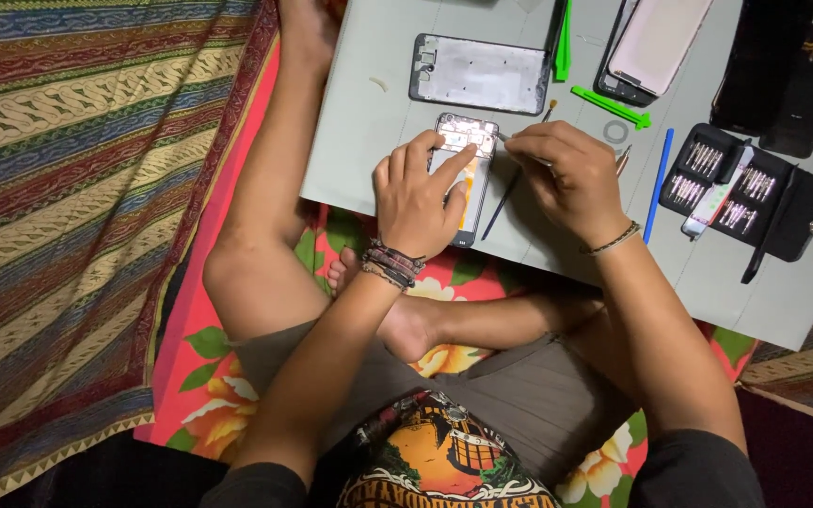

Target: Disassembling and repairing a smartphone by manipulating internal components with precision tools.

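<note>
The left hand (pixel 418 193) pressed flat, fingers spread, on the opened smartphone (pixel 464 179) lying on the grey surface (pixel 369 113). The right hand (pixel 566 174) pinched a thin tool (pixel 503 137) at the phone's top edge.

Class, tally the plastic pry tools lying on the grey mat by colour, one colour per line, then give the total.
Green pry tools: 2, one upright by the frame and one slanted.
Blue pry tools: 1.
Total: 3
</note>
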